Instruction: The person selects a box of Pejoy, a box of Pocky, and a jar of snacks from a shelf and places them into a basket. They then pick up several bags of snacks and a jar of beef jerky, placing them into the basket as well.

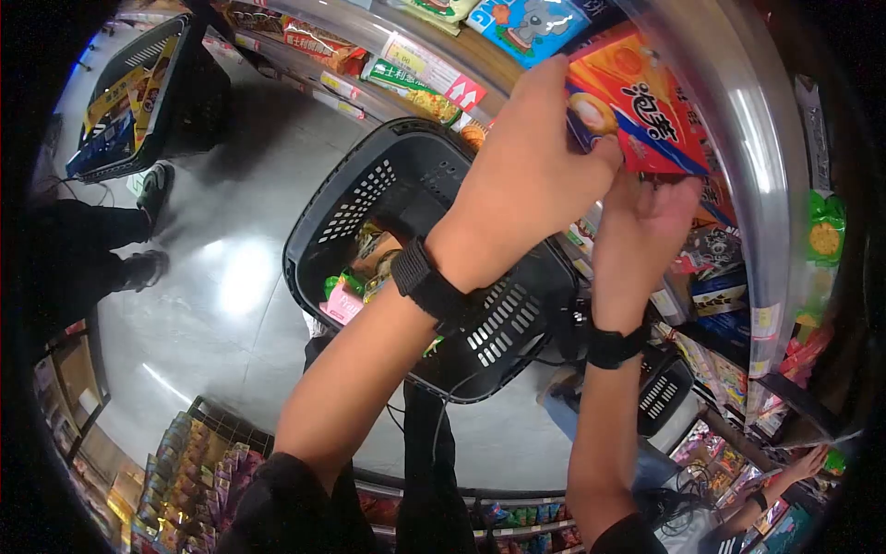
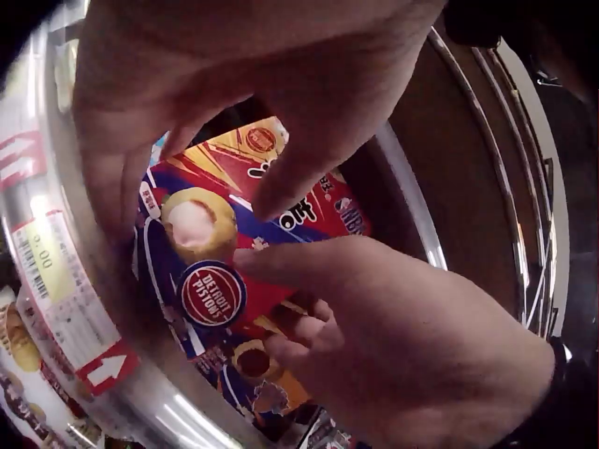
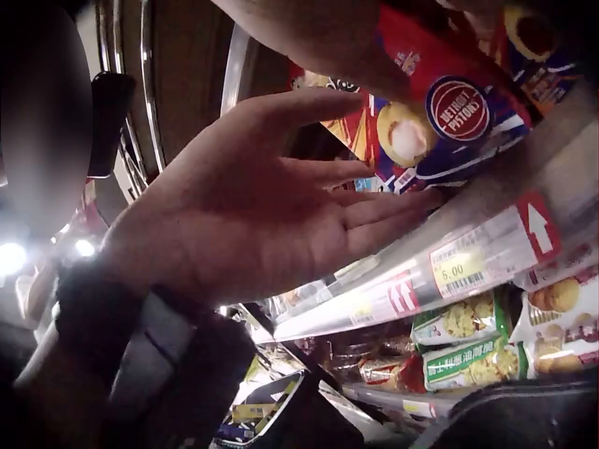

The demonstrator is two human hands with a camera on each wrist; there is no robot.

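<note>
A red and blue snack box (image 1: 637, 106) is at the shelf edge; its Detroit Pistons badge shows on the box (image 2: 211, 292) in the left wrist view. My right hand (image 1: 641, 231) pinches its lower edge, thumb on the front and fingers curled beneath, as the right hand (image 2: 421, 341) shows in the left wrist view. My left hand (image 1: 531, 175) is spread over the box's left side, thumb near its face. In the right wrist view the left hand (image 3: 253, 201) has straight fingers at the box's edge. Another similar box (image 2: 271, 388) lies below it.
A black basket (image 1: 318, 198) with packets inside stands under my arms. Snack shelves with a clear curved front rail (image 1: 752, 138) run along the right. Another basket (image 1: 198, 102) and a person's shoe (image 1: 155, 189) are at left. Another person's hand (image 1: 808, 464) is at lower right.
</note>
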